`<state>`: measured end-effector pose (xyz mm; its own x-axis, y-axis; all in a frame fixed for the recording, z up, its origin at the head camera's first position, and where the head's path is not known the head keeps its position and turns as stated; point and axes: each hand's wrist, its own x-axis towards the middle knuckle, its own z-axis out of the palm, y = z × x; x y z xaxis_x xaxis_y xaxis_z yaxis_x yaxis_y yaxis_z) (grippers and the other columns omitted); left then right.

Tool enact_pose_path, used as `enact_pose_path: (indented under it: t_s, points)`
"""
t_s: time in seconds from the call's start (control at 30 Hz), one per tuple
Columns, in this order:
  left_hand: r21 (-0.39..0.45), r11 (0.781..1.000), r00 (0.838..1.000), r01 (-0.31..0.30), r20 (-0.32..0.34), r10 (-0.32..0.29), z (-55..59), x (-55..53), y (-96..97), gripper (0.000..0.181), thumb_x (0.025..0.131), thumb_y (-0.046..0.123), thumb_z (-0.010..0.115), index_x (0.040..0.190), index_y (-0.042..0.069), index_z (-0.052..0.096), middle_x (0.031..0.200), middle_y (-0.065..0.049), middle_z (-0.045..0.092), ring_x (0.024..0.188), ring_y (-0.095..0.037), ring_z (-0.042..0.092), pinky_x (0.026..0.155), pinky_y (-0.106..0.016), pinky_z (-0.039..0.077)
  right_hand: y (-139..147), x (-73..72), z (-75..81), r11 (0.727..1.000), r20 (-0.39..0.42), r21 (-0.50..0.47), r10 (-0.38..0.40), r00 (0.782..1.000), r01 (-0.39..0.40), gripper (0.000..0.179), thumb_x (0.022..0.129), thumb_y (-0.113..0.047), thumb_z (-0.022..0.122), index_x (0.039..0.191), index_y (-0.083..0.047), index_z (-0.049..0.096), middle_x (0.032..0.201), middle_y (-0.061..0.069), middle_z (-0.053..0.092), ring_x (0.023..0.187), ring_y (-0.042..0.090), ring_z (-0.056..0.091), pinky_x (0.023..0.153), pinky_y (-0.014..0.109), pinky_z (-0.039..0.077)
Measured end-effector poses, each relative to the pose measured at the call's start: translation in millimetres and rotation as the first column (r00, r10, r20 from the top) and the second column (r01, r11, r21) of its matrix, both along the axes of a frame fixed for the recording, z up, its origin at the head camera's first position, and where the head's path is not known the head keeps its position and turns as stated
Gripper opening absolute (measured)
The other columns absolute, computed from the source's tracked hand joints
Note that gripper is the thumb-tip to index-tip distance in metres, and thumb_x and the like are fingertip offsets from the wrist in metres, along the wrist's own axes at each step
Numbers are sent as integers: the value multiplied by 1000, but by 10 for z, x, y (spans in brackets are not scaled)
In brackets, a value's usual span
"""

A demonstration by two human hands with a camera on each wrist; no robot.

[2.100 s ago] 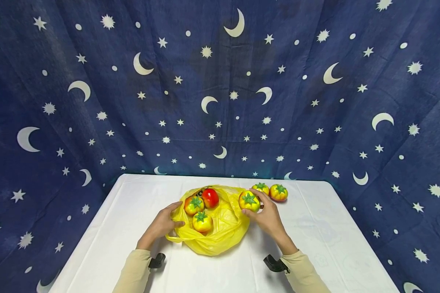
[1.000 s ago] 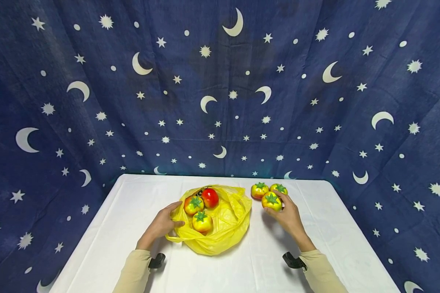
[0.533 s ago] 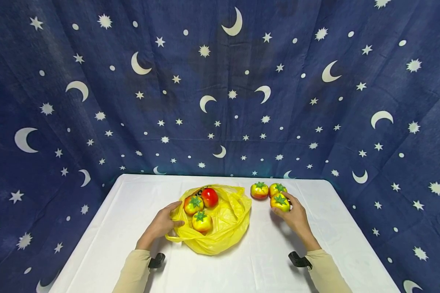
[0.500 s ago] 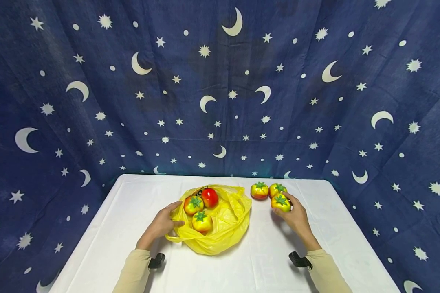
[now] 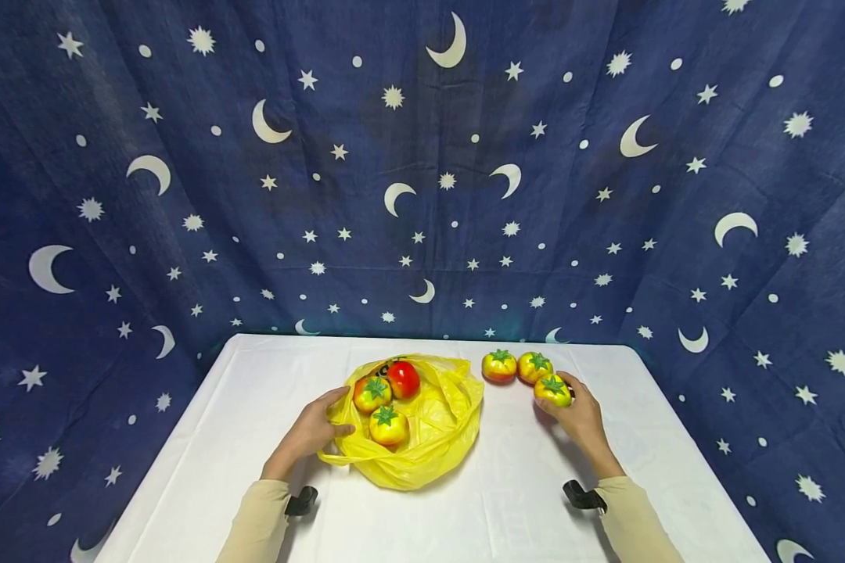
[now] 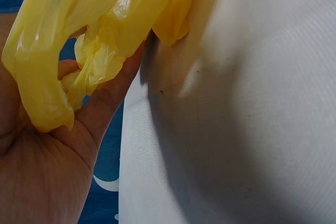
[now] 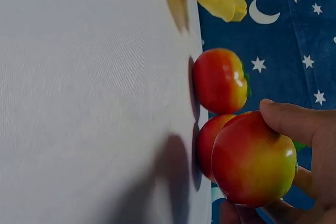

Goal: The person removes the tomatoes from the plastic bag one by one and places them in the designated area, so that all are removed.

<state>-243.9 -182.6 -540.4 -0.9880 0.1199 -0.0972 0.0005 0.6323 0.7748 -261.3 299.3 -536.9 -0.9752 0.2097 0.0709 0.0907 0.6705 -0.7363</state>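
My right hand grips a yellow-red tomato with a green leafy top, thumb on one side and fingers on the other. In the right wrist view that tomato looks slightly raised off the tabletop. Just beyond it stand two similar tomatoes, one at the left and one nearer my hand. My left hand holds the left rim of a spread yellow plastic bag. Inside lie a leafy-topped tomato, another in front, and one showing its red underside.
A white cloth covers the table, whose far edge runs behind the bag and tomatoes. Behind rises a dark blue curtain printed with moons and stars. Black straps with mounts sit on both wrists.
My right hand has carried its tomato rightward from beside the bag's rim to the right front of the two standing tomatoes. The left hand and bag have stayed nearly still.
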Motion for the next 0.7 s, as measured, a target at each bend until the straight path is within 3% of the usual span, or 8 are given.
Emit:
enact_pose_path:
  t_s: [0.43,0.7]
  points:
    - [3,1000,1000,14,-15,-14,-15,-13,-10,76,80,11,80,148,12,45,155,-15,41,145,-41,33,119,-60,26,164,-79,-42,999,47,-3,-40,998,40,76,84,-26,75,147,-4,39,146,29,43,133,45,42,114,59,33]
    - [7,1000,1000,0,9,-1,4,0,3,76,80,11,79,148,13,45,156,-15,40,145,-41,32,119,-60,26,237,-126,-53,998,74,7,-60,995,60,79,86,-28,74,149,-2,35,148,30,40,134,47,40,116,60,31]
